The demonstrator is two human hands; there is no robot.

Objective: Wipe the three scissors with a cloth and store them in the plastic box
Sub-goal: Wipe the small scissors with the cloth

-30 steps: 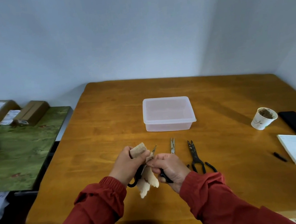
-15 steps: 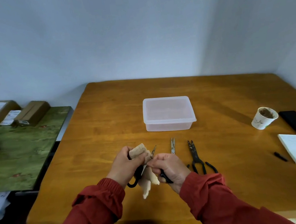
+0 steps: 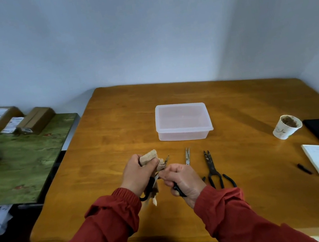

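Scissors (image 3: 150, 184): my left hand (image 3: 139, 172) clamps cloth (image 3: 148, 156) round blade, right hand (image 3: 182, 178) grips handle; a slip could cut my fingers.

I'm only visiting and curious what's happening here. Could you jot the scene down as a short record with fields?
Left hand: grips the cloth
Right hand: holds the black-handled scissors
Lying on table: small silver scissors, dark shears
Plastic box: beyond them, no scissors visible inside
Stage: one pair at the cloth, none stored
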